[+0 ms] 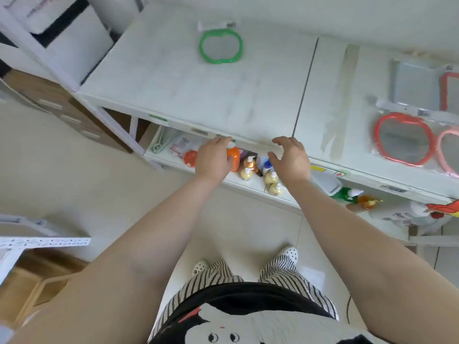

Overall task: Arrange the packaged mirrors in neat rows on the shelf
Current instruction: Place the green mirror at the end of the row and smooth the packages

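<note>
A green apple-shaped packaged mirror [220,45] lies alone near the back of the white top shelf [188,95]. To the right, on the adjoining shelf section, a red apple-shaped mirror [403,139] lies in its clear bag beside a pink one [449,151] cut off by the frame edge. Behind them lie a grey rectangular mirror [414,85] and a red-framed one [450,91]. My left hand [214,157] and my right hand [290,158] hover at the shelf's front edge, fingers apart, holding nothing.
The lower shelf under my hands holds an orange bottle [234,158], several small yellow pump bottles [271,178] and other packets. Brown cardboard boxes [62,105] stand at the left on the floor. A white rack [42,240] and a wooden crate are at the lower left.
</note>
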The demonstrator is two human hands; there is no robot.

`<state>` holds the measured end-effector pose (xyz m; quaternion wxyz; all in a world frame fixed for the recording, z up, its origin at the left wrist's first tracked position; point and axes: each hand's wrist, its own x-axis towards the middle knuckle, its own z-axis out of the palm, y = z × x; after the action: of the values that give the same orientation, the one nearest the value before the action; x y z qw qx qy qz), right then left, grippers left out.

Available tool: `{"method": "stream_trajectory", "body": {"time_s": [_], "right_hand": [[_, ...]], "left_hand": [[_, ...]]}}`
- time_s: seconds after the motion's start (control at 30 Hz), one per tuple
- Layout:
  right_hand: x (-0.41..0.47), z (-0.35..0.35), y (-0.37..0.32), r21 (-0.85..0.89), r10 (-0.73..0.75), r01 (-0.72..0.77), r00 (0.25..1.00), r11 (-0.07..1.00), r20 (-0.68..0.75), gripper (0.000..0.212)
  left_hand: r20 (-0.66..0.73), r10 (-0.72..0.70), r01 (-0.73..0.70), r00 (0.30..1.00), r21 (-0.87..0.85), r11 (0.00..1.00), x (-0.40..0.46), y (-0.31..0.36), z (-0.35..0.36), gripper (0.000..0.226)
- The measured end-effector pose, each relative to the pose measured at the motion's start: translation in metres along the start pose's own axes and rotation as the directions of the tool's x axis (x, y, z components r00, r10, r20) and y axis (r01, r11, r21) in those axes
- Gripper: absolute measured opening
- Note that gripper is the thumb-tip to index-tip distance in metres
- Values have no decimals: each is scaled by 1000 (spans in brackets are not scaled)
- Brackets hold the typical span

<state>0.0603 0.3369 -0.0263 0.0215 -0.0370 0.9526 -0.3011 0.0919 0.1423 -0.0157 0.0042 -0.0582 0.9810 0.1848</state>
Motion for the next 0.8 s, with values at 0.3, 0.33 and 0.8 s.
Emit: {"method": "stream_trajectory", "body": {"time_s": [0.3, 0.33, 0.8], "right_hand": [[-41, 102, -144, -3, -117, 118, 983, 993, 139, 36], [-40, 108, -153, -11, -128, 132, 980, 991, 153, 38], [72, 149, -238, -40, -248, 257, 956, 966, 154, 43]], "left_hand": [[-88, -109, 110, 990, 7, 994, -47, -164, -70, 41], [-97, -112, 113, 989, 6, 994, -48, -175, -74, 40], [-76, -71, 78, 995, 104, 991, 49, -241, -113, 50]]}}
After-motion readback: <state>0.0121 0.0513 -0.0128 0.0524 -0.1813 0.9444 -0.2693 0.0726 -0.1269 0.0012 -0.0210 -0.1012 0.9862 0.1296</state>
